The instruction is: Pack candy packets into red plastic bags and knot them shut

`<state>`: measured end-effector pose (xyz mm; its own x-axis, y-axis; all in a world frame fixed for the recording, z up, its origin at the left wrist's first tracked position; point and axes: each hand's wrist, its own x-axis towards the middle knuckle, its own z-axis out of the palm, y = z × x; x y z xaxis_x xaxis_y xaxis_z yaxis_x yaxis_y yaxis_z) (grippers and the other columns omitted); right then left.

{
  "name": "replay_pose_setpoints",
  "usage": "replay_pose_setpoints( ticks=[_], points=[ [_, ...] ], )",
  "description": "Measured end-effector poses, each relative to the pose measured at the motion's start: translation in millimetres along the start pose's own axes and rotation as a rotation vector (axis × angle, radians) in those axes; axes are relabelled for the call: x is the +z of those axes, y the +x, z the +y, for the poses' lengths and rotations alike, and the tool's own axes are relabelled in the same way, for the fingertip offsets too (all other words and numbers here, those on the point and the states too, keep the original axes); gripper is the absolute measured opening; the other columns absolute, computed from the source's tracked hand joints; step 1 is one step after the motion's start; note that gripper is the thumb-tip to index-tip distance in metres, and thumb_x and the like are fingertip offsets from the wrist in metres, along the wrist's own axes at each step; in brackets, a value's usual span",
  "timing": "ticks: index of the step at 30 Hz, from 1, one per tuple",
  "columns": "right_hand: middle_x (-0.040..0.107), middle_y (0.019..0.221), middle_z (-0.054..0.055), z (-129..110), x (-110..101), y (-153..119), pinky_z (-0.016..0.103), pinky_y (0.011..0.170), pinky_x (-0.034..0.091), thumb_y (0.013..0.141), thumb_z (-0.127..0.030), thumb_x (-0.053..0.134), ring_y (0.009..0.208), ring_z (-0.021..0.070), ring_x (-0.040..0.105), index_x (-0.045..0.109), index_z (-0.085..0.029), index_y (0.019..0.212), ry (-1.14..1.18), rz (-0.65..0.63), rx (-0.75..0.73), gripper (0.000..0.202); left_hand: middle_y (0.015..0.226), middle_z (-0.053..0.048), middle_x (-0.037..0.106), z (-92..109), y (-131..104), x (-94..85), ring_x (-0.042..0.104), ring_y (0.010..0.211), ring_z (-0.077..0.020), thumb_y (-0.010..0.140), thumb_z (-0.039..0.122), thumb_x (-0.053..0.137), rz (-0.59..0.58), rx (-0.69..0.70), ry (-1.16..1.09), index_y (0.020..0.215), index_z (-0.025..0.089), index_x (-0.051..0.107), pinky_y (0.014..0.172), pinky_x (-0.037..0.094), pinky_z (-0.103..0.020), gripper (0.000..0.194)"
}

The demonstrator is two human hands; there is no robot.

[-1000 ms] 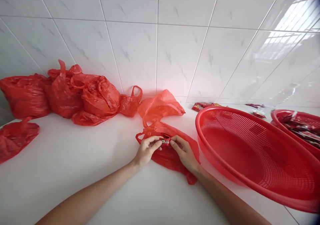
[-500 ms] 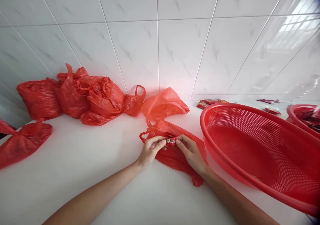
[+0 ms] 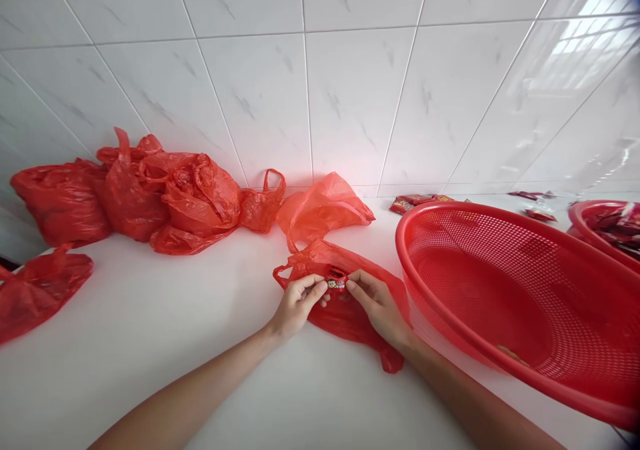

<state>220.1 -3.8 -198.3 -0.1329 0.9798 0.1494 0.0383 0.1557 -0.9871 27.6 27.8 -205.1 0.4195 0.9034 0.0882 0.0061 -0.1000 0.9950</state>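
Note:
A small red wrapped candy (image 3: 337,283) with a cartoon face and white lettering is stretched between my two hands. My left hand (image 3: 300,302) pinches its left end between thumb and fingertips. At the opposite end, my right hand (image 3: 376,301) pinches the wrapper the same way. Beneath both hands a thin red plastic bag (image 3: 345,323) lies spread on the white table (image 3: 240,383). Some dark red contents show at the bag's mouth just behind the candy, too small to make out.
Several filled red plastic bags (image 3: 200,197) stand along the tiled wall at the left. A limp red bag (image 3: 325,210) lies behind my hands. On the right is a big red mesh basket (image 3: 465,263), with red packets (image 3: 415,201) behind it and a second basket (image 3: 583,220) beyond.
The view has shifted slightly, so the surroundings sit a little further left. Both hands keep their pinch on the candy, with hardly any movement.

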Motion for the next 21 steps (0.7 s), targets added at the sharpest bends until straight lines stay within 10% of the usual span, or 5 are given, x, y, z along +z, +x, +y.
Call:
replay_pose_setpoints(
  ticks=[21],
  points=[
    [0.062,0.077,0.001,-3,5,-4,0.029,0.07,0.044,0.091,-0.049,0.06,0.074,0.0162,0.055,0.062,-0.018,0.077,-0.134,-0.047,0.002,0.034,0.075,-0.002,0.064,-1,-3,1.1,0.057,0.071,-0.0141,0.094,0.04,0.058,0.017,0.046,0.017,0.088,0.014,0.069,0.069,0.047,-0.025,0.029]
  ],
)
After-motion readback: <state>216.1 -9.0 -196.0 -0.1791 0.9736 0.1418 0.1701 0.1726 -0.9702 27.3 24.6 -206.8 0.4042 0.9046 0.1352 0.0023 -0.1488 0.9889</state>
